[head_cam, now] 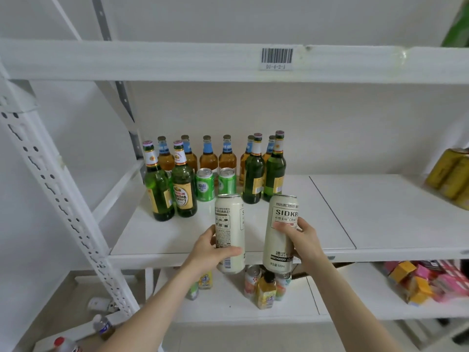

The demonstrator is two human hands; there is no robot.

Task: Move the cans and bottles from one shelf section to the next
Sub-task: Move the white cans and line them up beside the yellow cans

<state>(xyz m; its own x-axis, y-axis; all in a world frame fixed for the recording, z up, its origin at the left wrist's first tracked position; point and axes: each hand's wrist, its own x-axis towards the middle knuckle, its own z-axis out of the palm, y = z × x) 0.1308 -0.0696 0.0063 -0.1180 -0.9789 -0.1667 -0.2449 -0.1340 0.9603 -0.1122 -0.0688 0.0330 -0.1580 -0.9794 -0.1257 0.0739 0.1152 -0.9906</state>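
**Two tall cans held off the shelf, one in each hand**

The left hand wraps fingers and thumb round the lower half of a tall cream aluminium can with small printed text. The right hand clasps a second tall cream aluminium can lettered SIDKR the same way. Both cans are upright and held in the air just in front of the front edge of the white left shelf board. Taking one can per hand likely halves the trips. Toward that board's back edge stand green glass bottles with gold labels, two short green cans and a row of amber glass bottles with blue neck labels, none moved yet. The white right shelf board beyond the seam is the likely destination. A pack of gold cans lies at its far right edge, so the space near the seam suits the cream cans
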